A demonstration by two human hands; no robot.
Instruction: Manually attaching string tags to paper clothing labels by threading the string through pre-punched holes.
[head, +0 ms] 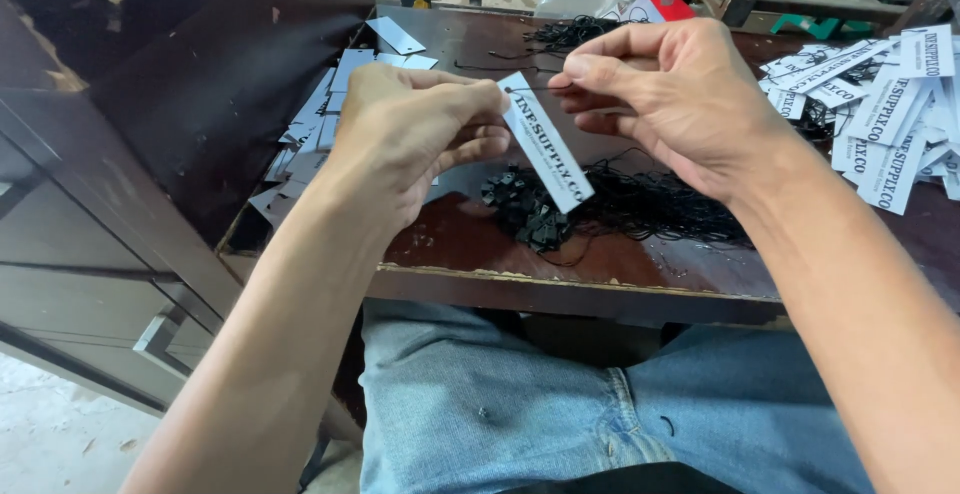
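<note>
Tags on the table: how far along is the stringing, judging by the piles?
Done, apparently: a pile of tags lies at the left, though strings on them cannot be made out. In hand: the left hand holds one white tag while the right hand pinches a thin black string at its hole. Left: a larger heap of white tags at the right and a bundle of black strings.

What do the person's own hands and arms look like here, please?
Both the left hand and the right hand are bare: no gloves, rings, watch or bracelets show. The forearms are bare too, with no sleeves in view. Fingernails are short. Blue jeans cover the lap below.
</note>
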